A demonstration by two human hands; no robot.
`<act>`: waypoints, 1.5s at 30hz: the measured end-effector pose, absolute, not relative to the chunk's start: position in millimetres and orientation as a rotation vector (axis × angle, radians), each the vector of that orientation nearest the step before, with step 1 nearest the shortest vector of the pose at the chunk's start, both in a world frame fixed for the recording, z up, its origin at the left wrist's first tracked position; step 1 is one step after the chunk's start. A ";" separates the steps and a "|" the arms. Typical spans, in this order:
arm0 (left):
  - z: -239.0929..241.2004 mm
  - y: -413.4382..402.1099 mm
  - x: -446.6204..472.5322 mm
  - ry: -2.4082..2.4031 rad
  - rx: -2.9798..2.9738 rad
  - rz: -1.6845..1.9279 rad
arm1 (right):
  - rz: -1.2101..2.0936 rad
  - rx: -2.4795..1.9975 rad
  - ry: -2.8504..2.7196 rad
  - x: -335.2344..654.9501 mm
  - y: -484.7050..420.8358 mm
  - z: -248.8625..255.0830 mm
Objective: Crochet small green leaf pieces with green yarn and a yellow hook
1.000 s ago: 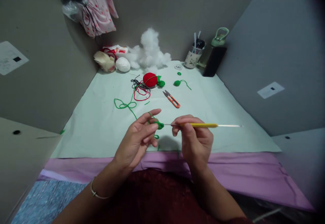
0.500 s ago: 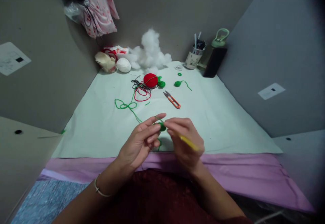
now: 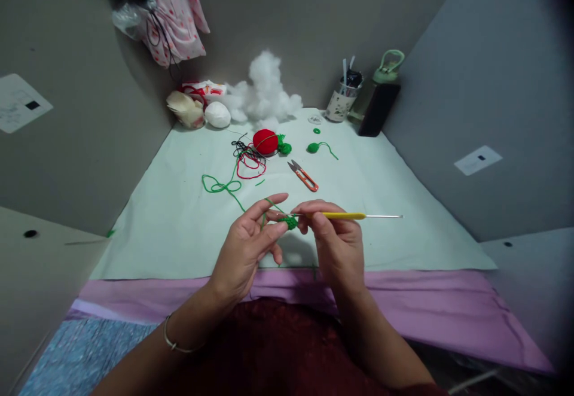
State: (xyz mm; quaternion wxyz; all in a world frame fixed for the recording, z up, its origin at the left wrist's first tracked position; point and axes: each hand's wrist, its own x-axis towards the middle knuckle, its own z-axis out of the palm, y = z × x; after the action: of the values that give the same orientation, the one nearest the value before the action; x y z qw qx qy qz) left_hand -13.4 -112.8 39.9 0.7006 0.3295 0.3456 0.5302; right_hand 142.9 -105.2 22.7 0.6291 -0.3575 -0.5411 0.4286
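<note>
The left hand [image 3: 249,243] pinches the green yarn bit [image 3: 291,223] to keep it steady for the yellow hook [image 3: 344,215] gripped by the right hand [image 3: 337,246].

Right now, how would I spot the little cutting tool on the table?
Start at the pale green table cover, then find the red crocheted ball toward its back. Just right of it, nearer the front edge, lie the thread snips: the only orange-handled metal tool among soft yarn.
</note>
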 end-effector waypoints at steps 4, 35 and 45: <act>41.9 -111.6 -13.8 0.750 0.755 1.168 | 0.957 -0.837 -1.286 143.5 -106.4 24.0; 43.6 -108.3 -22.4 0.687 0.505 1.068 | 0.664 -0.808 -1.331 142.3 -114.8 21.7; 35.3 -114.0 -14.1 0.699 0.651 1.080 | 1.096 -0.861 -1.120 141.1 -107.5 13.6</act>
State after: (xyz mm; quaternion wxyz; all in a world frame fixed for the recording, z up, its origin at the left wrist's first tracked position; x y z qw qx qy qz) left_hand -14.1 -114.0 35.3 0.7511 0.2981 0.3200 0.4945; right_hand 141.1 -107.5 13.6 0.6263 -0.3753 -0.4885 0.4777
